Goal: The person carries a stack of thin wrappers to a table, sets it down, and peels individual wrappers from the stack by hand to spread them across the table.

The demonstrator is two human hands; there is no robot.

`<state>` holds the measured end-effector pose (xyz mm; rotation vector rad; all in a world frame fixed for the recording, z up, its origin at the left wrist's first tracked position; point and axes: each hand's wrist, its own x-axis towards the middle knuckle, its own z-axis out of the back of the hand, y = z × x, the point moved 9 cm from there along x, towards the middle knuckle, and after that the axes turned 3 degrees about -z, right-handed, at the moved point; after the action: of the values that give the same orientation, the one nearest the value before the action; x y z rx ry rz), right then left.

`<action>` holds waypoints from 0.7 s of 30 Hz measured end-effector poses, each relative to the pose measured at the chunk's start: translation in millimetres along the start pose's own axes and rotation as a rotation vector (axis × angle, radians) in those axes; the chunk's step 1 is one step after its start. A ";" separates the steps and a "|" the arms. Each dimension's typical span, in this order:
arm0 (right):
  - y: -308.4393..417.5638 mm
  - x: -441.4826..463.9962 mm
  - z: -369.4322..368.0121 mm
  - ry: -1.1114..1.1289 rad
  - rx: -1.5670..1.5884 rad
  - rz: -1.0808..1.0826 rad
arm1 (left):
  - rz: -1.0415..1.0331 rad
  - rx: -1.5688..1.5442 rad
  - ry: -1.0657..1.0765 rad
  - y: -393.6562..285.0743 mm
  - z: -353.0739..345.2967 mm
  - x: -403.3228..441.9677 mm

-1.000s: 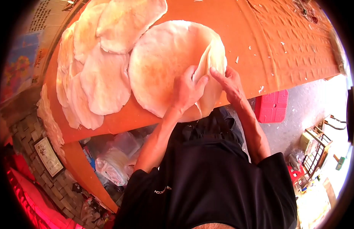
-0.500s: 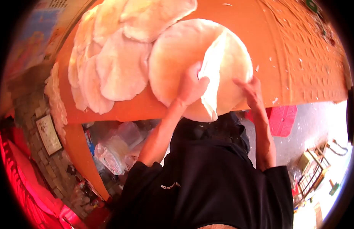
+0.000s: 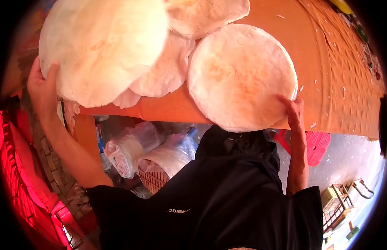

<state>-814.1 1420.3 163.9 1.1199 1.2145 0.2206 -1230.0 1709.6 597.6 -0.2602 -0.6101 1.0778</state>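
Observation:
A large round flat sheet (image 3: 103, 50), pale with light brown patches, is raised at the upper left. My left hand (image 3: 44, 85) grips its lower left edge between thumb and fingers. Below and behind it, other sheets (image 3: 166, 68) overlap on the orange table, partly hidden. A thick-edged round stack (image 3: 243, 77) of similar sheets lies near the table's front edge. My right hand (image 3: 292, 109) pinches the lower right rim of this stack, thumb on top; its fingers are partly hidden beneath the edge.
The orange table cover (image 3: 314, 104) is creased at the right and dotted with scraps. Beneath the table are plastic bags (image 3: 122, 154) and a basket (image 3: 154, 177). A pink stool (image 3: 316, 146) stands below the right side. Red fabric (image 3: 31, 175) hangs at the lower left.
My left hand has peeled the folded top sheet off the stack and carried it left over the other sheets. My right hand stays at the stack's right rim. The view has shifted.

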 end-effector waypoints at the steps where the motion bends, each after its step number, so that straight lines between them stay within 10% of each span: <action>1: -1.8 0.3 1.4 -0.008 0.009 -0.002 | -0.002 -0.002 0.001 0.8 -2.6 -7.4; 6: 6.8 -8.4 3.1 -0.083 -0.048 0.007 | 0.096 0.498 0.361 45.6 -127.7 -79.6; 10: -10.3 1.6 4.6 0.063 0.199 -0.047 | 0.077 -0.318 0.650 0.0 -289.9 -166.2; 15: 24.3 -20.9 -24.8 0.132 0.224 0.011 | -0.163 -0.440 0.640 -123.8 -393.0 -196.7; 21: 24.6 -17.2 -29.4 0.213 0.221 0.022 | 0.113 -0.661 0.760 -146.8 -428.8 -191.7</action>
<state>-835.2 1437.3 196.0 1.3272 1.4425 0.2303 -934.5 1511.7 257.4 -1.2276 -0.2384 0.7653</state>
